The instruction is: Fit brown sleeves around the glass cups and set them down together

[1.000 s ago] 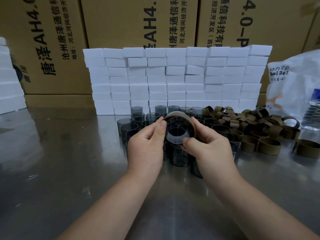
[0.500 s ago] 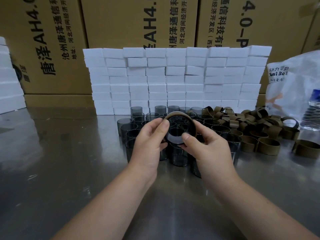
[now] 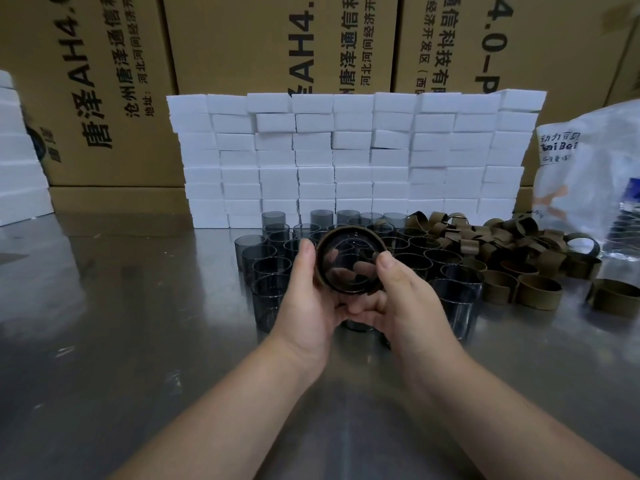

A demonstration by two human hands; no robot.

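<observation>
Glass cup (image 3: 348,259), smoky grey and ringed by a brown sleeve (image 3: 320,271), was held in both hands at the centre of the frame, its open mouth tipped toward the camera. The left hand (image 3: 308,306) gripped it from the left, with the thumb pressed on the sleeve's upper left edge and the fingers curled underneath. The right hand (image 3: 410,299) gripped it from the right, its thumb on the rim and its fingers curled below, some of them showing through the glass.

Directly behind and around the hands stood a cluster of bare cups (image 3: 265,268), upright and packed close on the metal table (image 3: 104,341). To the right of centre lay a heap of loose sleeves (image 3: 502,244), several of them standing on edge at the near side. A wall of white blocks (image 3: 346,157) ran across the middle of the frame behind the cups, backed by cardboard boxes (image 3: 242,46) along the top. A plastic bag (image 3: 588,174) sat at the right edge, and more white blocks showed at the left edge.
</observation>
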